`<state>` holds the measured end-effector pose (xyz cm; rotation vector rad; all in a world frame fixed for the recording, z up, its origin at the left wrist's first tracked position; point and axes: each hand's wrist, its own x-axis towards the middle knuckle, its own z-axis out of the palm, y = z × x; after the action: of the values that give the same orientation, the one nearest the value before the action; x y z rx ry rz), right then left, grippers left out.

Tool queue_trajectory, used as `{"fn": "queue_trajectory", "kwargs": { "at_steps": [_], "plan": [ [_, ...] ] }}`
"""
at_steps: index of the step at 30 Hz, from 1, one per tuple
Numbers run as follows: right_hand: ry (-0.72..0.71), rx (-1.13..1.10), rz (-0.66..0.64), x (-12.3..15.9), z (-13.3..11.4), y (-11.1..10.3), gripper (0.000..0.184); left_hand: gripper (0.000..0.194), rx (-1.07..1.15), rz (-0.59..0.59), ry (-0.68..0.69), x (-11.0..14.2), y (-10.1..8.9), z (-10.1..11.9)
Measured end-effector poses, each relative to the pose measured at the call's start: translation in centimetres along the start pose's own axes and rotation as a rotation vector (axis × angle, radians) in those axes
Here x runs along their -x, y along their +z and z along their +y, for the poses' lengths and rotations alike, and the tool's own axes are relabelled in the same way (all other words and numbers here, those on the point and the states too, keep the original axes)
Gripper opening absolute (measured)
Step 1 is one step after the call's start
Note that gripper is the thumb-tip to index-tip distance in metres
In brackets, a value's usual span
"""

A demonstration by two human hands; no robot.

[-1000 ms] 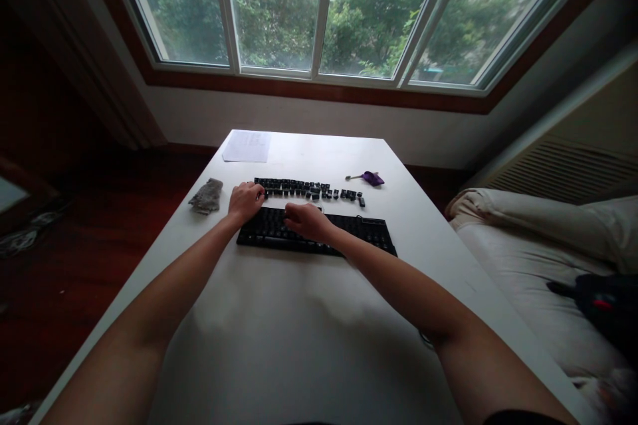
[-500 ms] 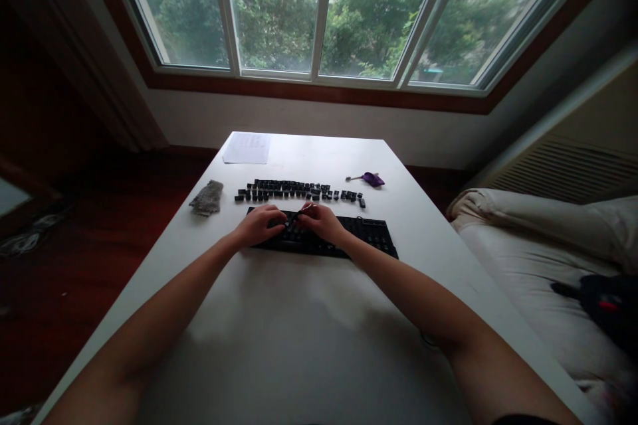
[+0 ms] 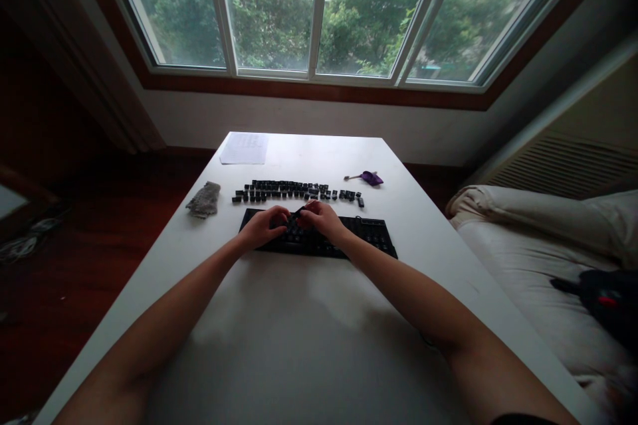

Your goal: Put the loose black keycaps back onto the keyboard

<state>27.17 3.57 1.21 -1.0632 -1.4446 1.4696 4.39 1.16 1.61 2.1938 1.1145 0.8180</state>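
A black keyboard [image 3: 366, 232] lies across the white table, with many of its keys bare of caps. My right hand [image 3: 321, 220] is over its middle, fingers pinched on a small black piece [image 3: 299, 211], whose exact kind is too small to tell. Just left of it, my left hand [image 3: 266, 224] hovers above the keyboard's left part, thumb and curved fingers apart, with nothing visible between them. Behind the keyboard, loose black keycaps [image 3: 259, 196] stand in rows.
A grey cloth [image 3: 204, 200] rests at the table's left edge. Sheets of paper [image 3: 244, 148] lie at the far left corner. A purple object [image 3: 371, 178] and a small brush [image 3: 351, 177] are at the right. A cushioned seat [image 3: 518, 252] stands beside the table.
My left hand has come back from the left end of the keycap rows to the keyboard, beside my right hand. My right hand has shifted slightly right and lifted the small black piece.
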Motion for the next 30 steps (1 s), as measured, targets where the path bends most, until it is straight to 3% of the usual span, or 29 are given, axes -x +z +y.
{"fn": "queue_trajectory", "kwargs": {
  "at_steps": [3, 9, 13, 18, 21, 26, 30],
  "plan": [
    [0.063, -0.075, 0.002, -0.1, -0.5, 0.0, 0.021, 0.039, -0.118, -0.004, 0.064, 0.1, -0.2, 0.4],
    [0.096, -0.082, 0.010, 0.2, -1.0, 0.0, 0.018, 0.026, -0.533, -0.061, 0.280, 0.1, -0.2, 0.8],
    [0.091, -0.072, 0.034, 0.6, -1.1, 0.1, 0.017, 0.023, -0.612, -0.036, 0.362, 0.1, -0.1, 1.1],
    [0.201, -0.129, 0.094, 0.8, -1.3, -0.6, 0.013, 0.017, -0.573, 0.060, 0.406, 0.2, -0.1, 2.1],
    [0.218, -0.149, 0.135, 1.1, -1.0, -1.2, 0.013, 0.018, -0.564, 0.128, 0.357, -0.1, -0.5, 2.1],
    [0.166, -0.186, 0.120, 1.8, -0.4, -1.8, 0.014, 0.015, -0.640, 0.245, 0.099, -2.2, -2.2, -0.6],
    [0.146, -0.220, 0.127, 2.1, -0.1, -2.0, 0.014, 0.016, -0.732, 0.204, -0.015, -4.3, -2.8, -3.0]
  ]
}}
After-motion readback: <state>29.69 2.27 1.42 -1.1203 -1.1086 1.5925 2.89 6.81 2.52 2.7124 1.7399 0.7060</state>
